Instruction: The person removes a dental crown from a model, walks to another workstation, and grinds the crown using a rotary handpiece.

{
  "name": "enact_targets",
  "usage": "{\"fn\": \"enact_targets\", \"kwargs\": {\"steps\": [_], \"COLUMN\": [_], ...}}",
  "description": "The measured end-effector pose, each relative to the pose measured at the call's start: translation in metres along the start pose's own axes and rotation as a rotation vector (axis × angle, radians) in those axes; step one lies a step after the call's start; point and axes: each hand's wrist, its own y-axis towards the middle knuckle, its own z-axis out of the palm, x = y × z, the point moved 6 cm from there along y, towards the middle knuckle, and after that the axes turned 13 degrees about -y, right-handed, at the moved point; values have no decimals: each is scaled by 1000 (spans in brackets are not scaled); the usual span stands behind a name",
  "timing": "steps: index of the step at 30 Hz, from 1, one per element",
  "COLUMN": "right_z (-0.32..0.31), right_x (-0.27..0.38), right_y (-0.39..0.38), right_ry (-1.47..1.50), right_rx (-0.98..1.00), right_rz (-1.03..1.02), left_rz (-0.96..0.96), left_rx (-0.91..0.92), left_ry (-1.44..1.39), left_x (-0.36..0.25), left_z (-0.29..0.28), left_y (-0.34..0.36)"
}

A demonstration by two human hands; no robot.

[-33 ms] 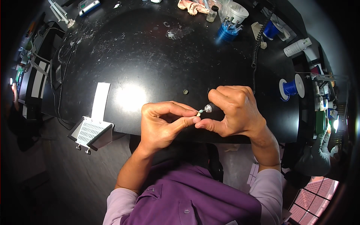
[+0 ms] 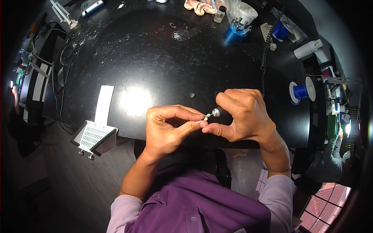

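Observation:
My left hand (image 2: 171, 128) pinches a tiny pale piece (image 2: 205, 118) between thumb and forefinger, just over the near edge of the black round table (image 2: 155, 62). My right hand (image 2: 243, 114) is closed around a slim rotary handpiece (image 2: 216, 112). The handpiece's metal nose and small pale tip point left and meet the piece. The two hands touch at the fingertips. Most of the handpiece is hidden inside my right fist. A black coiled cord (image 2: 266, 50) runs from behind that hand toward the far side of the table.
A white perforated bracket (image 2: 93, 136) hangs off the table's near left edge below a white strip (image 2: 104, 104). A blue thread spool (image 2: 301, 91) stands at the right. A blue tool holder (image 2: 233, 34), white cup (image 2: 247, 12) and white bottle (image 2: 308, 48) sit at the back. A small round bit (image 2: 192, 95) lies near my hands.

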Motion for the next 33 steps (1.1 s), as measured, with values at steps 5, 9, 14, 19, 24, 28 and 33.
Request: {"fn": "enact_targets", "kwargs": {"steps": [5,9,14,19,24,28,33], "right_z": [-1,3,2,-4,-3,-3,-3], "right_x": [3,1,-1,-2,-4,-5,-4], "right_y": [0,-1,-1,2,0,-1,0], "right_ry": [-36,-8,-7,36,83,68,62], "right_rx": [75,57,27,34,-22,-56,-48], "right_rz": [-13,-5,3,7,22,24,28], "left_rz": [-11,17,20,-65,-52,-62,-64], "left_rx": [16,34,-1,3,-3,1,5], "left_ry": [-6,42,60,-65,-61,-96,-63], "left_x": [2,0,-2,8,5,6,5], "left_z": [-3,-2,-1,-6,-5,-5,-4], "left_y": [-1,0,0,-2,-2,-2,-3]}}
